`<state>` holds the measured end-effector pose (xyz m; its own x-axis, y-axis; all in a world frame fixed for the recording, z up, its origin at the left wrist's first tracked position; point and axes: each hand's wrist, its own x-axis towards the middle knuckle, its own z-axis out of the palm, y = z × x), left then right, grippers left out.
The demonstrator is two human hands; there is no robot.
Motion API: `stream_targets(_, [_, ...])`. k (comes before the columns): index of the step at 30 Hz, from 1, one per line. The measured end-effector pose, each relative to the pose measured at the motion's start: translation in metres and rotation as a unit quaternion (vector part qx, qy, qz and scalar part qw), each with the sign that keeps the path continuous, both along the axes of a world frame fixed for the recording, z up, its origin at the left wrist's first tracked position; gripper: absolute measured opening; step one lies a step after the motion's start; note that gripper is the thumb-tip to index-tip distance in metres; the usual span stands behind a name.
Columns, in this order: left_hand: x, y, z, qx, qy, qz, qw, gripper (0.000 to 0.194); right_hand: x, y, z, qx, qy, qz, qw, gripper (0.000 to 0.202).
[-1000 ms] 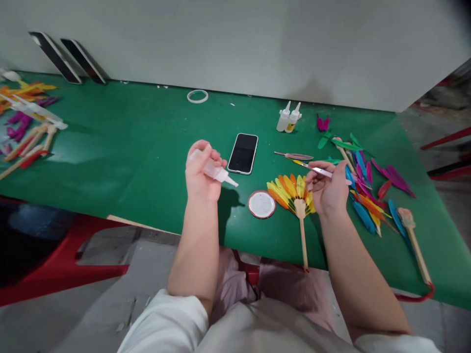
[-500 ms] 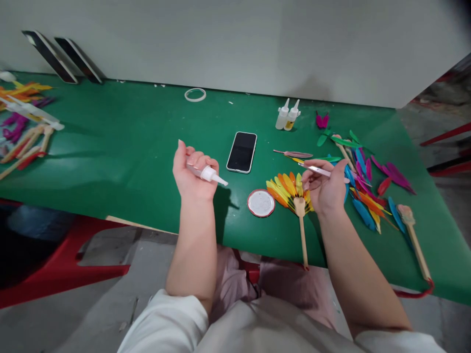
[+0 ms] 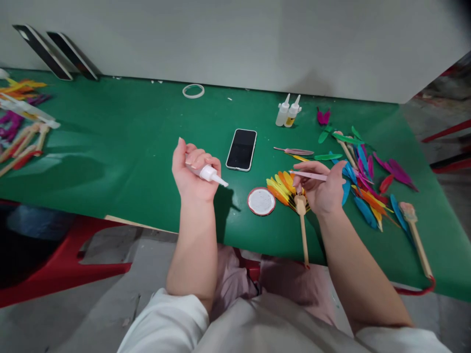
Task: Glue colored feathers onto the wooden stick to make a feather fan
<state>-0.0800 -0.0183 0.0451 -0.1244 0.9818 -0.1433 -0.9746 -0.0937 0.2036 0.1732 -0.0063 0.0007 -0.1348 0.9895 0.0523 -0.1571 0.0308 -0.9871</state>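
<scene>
My left hand (image 3: 196, 171) is raised above the table, fingers wrapped round a small white glue bottle (image 3: 208, 172) whose nozzle points right and slightly down. My right hand (image 3: 324, 189) pinches a slim pink tweezers-like tool (image 3: 309, 175), its tip pointing left. Below that hand lies a fan of yellow and orange feathers (image 3: 277, 185) on a wooden handle (image 3: 303, 225), which reaches the table's front edge. The hand hides the fan's right side; I cannot tell whether it touches the feathers. Left of the fan is a round white lid (image 3: 261, 201) with a red rim.
A phone (image 3: 241, 150) lies mid-table. Behind it stand two glue bottles (image 3: 287, 113). Loose coloured feathers (image 3: 364, 162) and another wooden handle (image 3: 417, 240) are at right. A white ring (image 3: 193, 91) lies near the wall. More feathers and handles (image 3: 25, 142) sit far left.
My right hand has moved slightly left with the pink tool, whose tip is now over the fan's feathers. My left hand keeps the glue bottle in nearly the same place.
</scene>
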Motion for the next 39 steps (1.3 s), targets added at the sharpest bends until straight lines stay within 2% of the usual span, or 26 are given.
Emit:
stream_targets(8, [0.004, 0.0, 0.004, -0.02, 0.025, 0.003, 0.999, 0.039, -0.002, 0.0, -0.004, -0.02, -0.023, 0.041, 0.999, 0.06])
stream_targets(13, [0.007, 0.004, 0.0, -0.014, 0.086, 0.042, 0.995, 0.026, -0.004, -0.005, -0.004, -0.033, -0.073, 0.059, 0.995, 0.029])
stream_targets(16, [0.009, 0.007, -0.005, -0.011, 0.125, 0.057, 0.99, 0.021, -0.006, -0.008, -0.004, -0.043, -0.09, 0.076, 0.992, 0.024])
stream_targets(23, [0.014, 0.012, -0.007, -0.026, 0.14, 0.034, 0.989, 0.026, -0.007, -0.008, -0.003, -0.056, -0.13, 0.09, 0.986, 0.029])
stream_targets(31, [0.015, 0.012, -0.007, -0.04, 0.111, 0.026, 0.993, 0.033, -0.002, -0.007, -0.007, -0.041, -0.068, 0.12, 0.99, 0.067])
stream_targets(35, [0.014, 0.012, -0.008, -0.043, 0.112, 0.014, 0.993, 0.035, -0.003, -0.008, -0.007, -0.033, -0.041, 0.129, 0.99, 0.077])
stream_targets(39, [0.013, 0.012, -0.01, -0.03, 0.123, 0.008, 0.992, 0.035, -0.005, -0.009, -0.006, -0.033, -0.068, 0.104, 0.992, 0.077])
